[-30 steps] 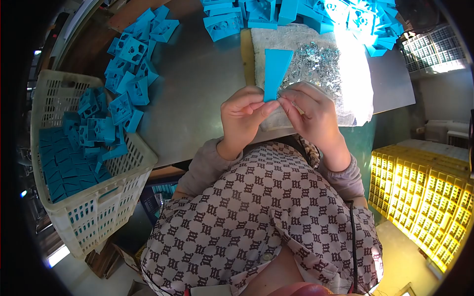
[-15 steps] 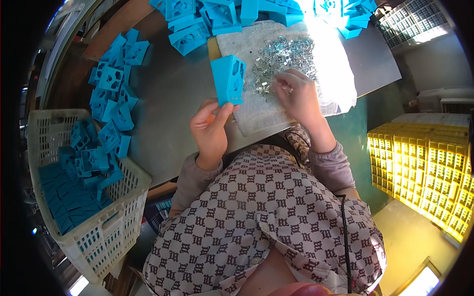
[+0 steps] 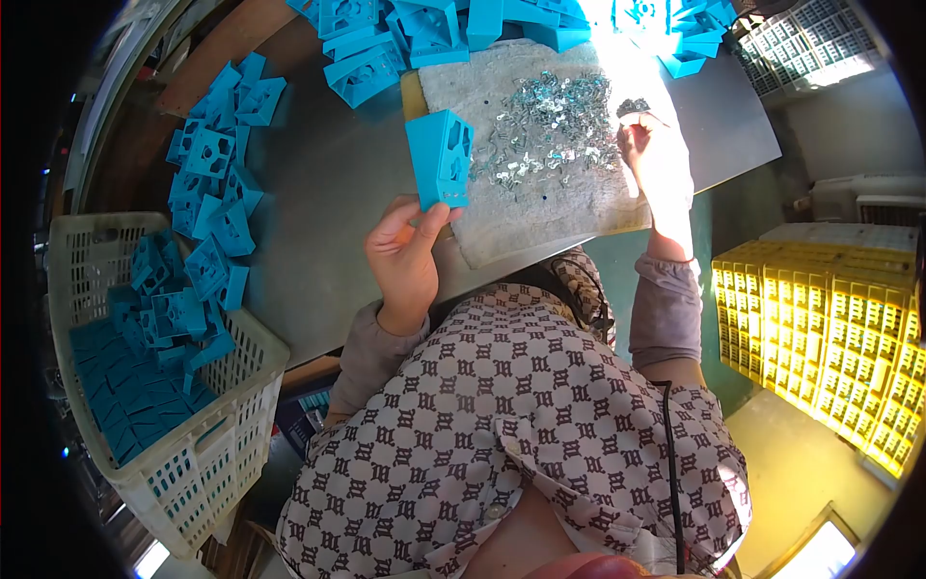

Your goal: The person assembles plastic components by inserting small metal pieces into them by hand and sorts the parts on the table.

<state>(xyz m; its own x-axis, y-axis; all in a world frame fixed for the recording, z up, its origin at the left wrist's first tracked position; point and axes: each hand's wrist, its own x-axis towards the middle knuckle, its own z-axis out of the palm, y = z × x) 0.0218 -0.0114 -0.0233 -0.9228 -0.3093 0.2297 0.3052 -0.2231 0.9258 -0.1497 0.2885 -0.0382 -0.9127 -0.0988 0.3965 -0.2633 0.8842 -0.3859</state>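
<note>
Between the thumb and fingers of my left hand [image 3: 410,253] a blue wedge-shaped part [image 3: 440,159] stands upright, its face with holes turned to the right. My right hand [image 3: 654,147] reaches to the right side of the cloth [image 3: 463,106], fingertips pressed together at a small dark pile [image 3: 632,106]; strong glare covers part of it, and I cannot make out what is between the fingers. Small shiny metal pieces [image 3: 555,121] lie scattered on the cloth, between my two hands.
More blue parts are heaped along the table's far edge [image 3: 429,29] and at its left side [image 3: 212,154]. A white crate [image 3: 207,482] holding blue parts stands at the left. Yellow crates [image 3: 815,338] are stacked at the right.
My hands have parted. The left one moved left with the blue part and turned it; the right one let go of it, passed over the metal pieces and moved right to the dark pile.
</note>
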